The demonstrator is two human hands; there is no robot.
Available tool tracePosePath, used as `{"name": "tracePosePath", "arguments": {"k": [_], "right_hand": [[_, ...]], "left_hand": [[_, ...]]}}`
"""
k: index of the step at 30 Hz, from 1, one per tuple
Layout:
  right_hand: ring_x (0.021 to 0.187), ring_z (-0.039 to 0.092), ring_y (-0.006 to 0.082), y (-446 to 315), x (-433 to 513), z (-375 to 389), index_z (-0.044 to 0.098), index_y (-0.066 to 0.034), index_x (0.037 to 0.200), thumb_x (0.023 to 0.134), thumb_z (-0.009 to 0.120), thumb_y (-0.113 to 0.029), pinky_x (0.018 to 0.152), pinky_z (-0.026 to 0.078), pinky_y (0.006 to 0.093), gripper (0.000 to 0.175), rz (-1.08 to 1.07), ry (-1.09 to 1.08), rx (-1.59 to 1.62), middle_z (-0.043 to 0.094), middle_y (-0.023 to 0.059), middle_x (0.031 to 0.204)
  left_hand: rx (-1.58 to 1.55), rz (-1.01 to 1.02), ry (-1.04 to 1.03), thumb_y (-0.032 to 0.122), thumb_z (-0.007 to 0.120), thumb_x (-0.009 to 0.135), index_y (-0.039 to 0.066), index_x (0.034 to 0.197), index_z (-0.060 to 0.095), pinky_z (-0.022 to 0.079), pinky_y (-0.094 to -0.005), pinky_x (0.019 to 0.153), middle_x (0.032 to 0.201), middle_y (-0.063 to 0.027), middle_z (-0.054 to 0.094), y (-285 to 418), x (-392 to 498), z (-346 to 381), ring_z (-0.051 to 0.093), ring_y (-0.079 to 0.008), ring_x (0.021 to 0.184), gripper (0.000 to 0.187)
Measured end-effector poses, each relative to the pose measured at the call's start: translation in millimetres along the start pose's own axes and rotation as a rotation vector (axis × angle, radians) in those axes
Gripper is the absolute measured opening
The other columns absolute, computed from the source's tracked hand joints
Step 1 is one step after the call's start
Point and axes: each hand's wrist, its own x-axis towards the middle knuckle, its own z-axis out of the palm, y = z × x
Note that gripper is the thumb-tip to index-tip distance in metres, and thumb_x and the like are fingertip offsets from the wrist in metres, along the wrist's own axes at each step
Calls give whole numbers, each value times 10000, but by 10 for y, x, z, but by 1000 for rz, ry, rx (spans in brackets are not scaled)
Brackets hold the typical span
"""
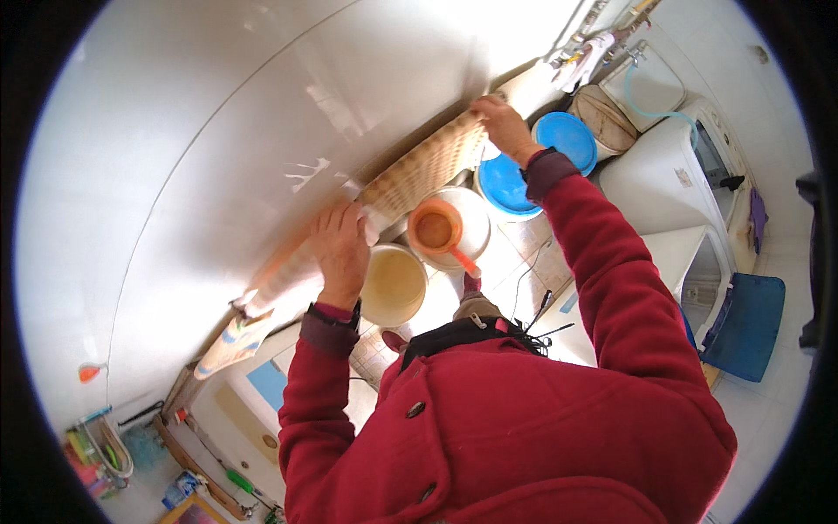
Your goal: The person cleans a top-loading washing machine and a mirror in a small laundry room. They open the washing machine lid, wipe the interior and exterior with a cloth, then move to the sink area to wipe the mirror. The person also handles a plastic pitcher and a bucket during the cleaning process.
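Note:
A beige checked towel hangs along the white wall, apparently over a rail. My right hand pinches its far upper corner, thumb and fingers closed on the edge. At the nearer end, my left hand lies over the top edge with its fingers bent against the wall side; a bit of pale pink cloth shows by its thumb. What the left fingers hold is partly hidden. Below the towel, an orange dipper rests on a round pale lid, next to an open pale bucket.
Two tubs with blue lids stand under my right forearm. A white washing machine with a pale blue hose is at the right. Another patterned cloth hangs at the left, above a white bathtub. A thin cable crosses the tiled floor.

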Motion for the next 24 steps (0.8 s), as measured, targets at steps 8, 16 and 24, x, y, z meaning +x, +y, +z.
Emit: {"name": "tracePosePath", "arguments": {"k": [8,16,24], "right_hand": [[1028,588,319,8,-28,220,675,-63,975,803,577,-20,836,520,408,203,-38,42,54,607,121,1034],[929,619,360,554,113,-192,654,-67,958,781,582,-23,778,515,443,196,123,244,-6,614,140,1025],[892,611,376,792,301,-57,611,-37,881,829,570,-24,778,515,446,67,123,22,-81,563,156,965]], "left_hand": [[304,-29,-131,59,507,866,49,1100,609,386,-463,1026,942,-135,669,119,378,753,616,-323,946,255],[402,-53,-254,30,524,828,38,1054,611,405,-440,980,909,-139,658,92,382,768,607,-334,922,242],[409,-99,-252,5,549,765,56,1006,604,405,-440,974,965,-142,668,65,368,813,616,-311,934,253]]}}
